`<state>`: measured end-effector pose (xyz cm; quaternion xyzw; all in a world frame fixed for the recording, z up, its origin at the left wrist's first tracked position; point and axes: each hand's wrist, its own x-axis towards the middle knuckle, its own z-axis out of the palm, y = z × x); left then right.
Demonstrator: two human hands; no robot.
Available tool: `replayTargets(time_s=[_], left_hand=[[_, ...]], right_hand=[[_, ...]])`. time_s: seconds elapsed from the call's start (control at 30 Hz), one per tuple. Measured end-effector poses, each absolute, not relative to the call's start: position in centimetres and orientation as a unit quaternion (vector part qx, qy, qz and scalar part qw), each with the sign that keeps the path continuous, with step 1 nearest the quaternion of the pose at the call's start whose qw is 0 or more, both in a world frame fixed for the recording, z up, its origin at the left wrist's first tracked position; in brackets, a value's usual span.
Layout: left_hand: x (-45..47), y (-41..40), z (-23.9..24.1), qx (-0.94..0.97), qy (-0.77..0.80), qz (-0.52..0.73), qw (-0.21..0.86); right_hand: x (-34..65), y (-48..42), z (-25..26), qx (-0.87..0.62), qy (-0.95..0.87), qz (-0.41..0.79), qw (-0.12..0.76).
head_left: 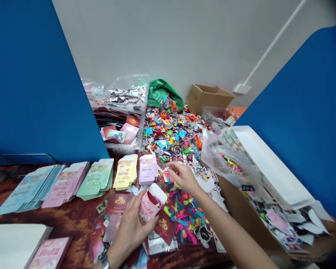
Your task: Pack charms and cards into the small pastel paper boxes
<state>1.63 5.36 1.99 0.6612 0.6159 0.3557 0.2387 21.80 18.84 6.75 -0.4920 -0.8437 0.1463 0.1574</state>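
Envelope stacks left on the wooden table, trinket heap behind, plastic tray back left, cardboard box right

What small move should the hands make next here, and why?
Probably the right hand should come across from the coloured scraps and press the white card down into the pink packet: the card sticks out of the packet's mouth, and the left hand grips the packet.

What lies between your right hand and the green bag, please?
The head view shows a heap of small multicoloured pieces between the right hand and green bag.
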Motion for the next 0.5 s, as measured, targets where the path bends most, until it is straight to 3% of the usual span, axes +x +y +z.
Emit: replayTargets(time_s=[0.27,0.5], left_hand=[[0.7,4.9,2.0,0.67,0.6,0.371,0.231],[0.3,5.1,2.1,0.653,0.614,0.38,0.229]], right_hand=[[19.6,28.6,2.3,-0.52,-0.849,0.086,0.039],[20.3,29.5,5.1,-0.517,-0.837,0.155,0.092]])
